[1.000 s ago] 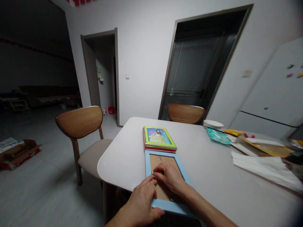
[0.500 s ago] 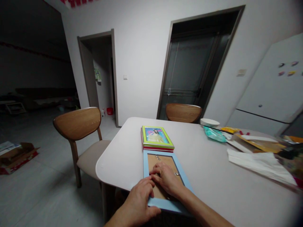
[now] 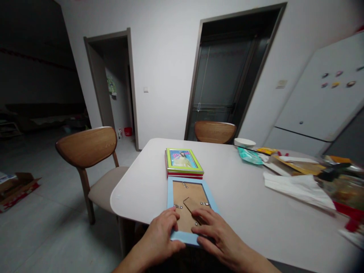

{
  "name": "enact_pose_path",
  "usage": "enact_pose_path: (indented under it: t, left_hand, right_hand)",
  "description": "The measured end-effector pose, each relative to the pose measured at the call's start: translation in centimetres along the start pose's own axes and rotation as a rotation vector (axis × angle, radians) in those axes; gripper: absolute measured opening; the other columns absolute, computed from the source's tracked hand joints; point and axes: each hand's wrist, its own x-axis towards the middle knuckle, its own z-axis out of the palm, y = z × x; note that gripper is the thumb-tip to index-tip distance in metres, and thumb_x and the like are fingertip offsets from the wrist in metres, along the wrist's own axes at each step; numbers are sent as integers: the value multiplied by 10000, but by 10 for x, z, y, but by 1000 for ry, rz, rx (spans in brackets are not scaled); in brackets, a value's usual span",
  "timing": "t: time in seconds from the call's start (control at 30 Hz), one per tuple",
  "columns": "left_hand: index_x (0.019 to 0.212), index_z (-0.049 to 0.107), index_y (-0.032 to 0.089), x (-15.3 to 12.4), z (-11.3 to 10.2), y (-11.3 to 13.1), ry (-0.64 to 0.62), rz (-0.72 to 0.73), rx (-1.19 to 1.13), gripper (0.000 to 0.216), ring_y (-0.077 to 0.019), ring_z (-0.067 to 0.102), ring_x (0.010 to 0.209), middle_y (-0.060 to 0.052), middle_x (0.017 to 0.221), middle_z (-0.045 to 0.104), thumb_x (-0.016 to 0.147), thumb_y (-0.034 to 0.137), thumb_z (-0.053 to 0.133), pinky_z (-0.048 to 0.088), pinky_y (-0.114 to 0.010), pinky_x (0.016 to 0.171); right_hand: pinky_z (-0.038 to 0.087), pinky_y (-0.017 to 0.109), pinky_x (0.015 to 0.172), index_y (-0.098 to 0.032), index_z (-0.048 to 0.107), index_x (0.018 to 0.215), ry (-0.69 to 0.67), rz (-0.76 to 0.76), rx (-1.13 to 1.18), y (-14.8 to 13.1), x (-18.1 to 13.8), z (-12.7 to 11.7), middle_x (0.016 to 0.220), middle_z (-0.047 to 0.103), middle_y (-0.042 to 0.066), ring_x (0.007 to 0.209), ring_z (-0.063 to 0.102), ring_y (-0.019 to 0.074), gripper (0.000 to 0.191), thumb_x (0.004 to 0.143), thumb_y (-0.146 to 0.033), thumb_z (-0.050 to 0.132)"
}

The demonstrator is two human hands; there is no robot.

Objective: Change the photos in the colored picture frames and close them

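Note:
A light blue picture frame point(image 3: 170, 195) lies face down at the table's near edge, its brown backing board point(image 3: 182, 218) showing. Metal clips sit along the board's edges, and a thin bent line like a wire point(image 3: 186, 204) crosses its middle. My left hand point(image 3: 163, 233) grips the frame's near left corner, fingers on the left side and thumb at the near edge. My right hand point(image 3: 216, 231) has its fingertips by the near clip point(image 3: 196, 223) and its thumb against the near edge. Just beyond lies a stack of frames, topped by a lime green picture frame point(image 3: 196, 163).
On the right of the white table point(image 3: 236, 193) lie a white paper sheet point(image 3: 295, 189), a teal packet point(image 3: 249, 155), a white bowl point(image 3: 244, 143) and assorted clutter. Wooden chairs stand at the left point(image 3: 88, 148) and far side point(image 3: 214, 132).
My right hand has moved from the frame's left clip to its near edge, uncovering that clip and the wire-like line. My left hand stays at the near left corner. The view has shifted slightly.

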Motion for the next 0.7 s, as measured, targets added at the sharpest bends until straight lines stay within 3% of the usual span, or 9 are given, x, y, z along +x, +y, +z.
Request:
enact_pose_path:
  t: [0.23,0.3,0.43,0.57,0.7]
  left_hand:
    - [731,461,200,0,0,0,17,-4,-21,238,-196,372,1126,-39,1069,514,570,148,627,299,-276,929]
    - [730,453,198,-1,3,-1,44,-2,-39,257,-198,376,1122,-44,1065,514,553,117,621,299,-275,930]
    - [712,437,191,0,10,4,72,-11,-79,279,-209,376,1121,-66,1063,512,526,64,600,296,-291,937]
    - [698,437,182,11,23,19,75,34,-98,295,-217,412,1078,-74,1001,526,498,43,604,320,-293,921]
    - [746,478,168,37,47,42,62,97,-67,315,-225,460,985,-66,955,539,504,128,675,375,-311,867]
  right_hand:
    - [279,407,953,-308,547,1052,29,31,28,9,-14,5,1236,422,44,1162,319,225,326,747,-370,451]
    - [278,413,957,-266,507,1113,150,145,67,20,-20,9,1262,394,68,1167,321,231,403,734,-391,454]
    - [374,381,883,-137,458,1160,403,571,271,45,-26,11,1198,461,133,1071,447,231,517,730,-416,394]
    - [440,287,787,-90,419,1186,389,695,505,52,-31,-6,1069,571,118,913,560,202,598,671,-392,454]
    - [468,280,671,-77,450,1162,379,806,470,69,-52,-33,877,656,91,754,607,212,609,623,-358,477]
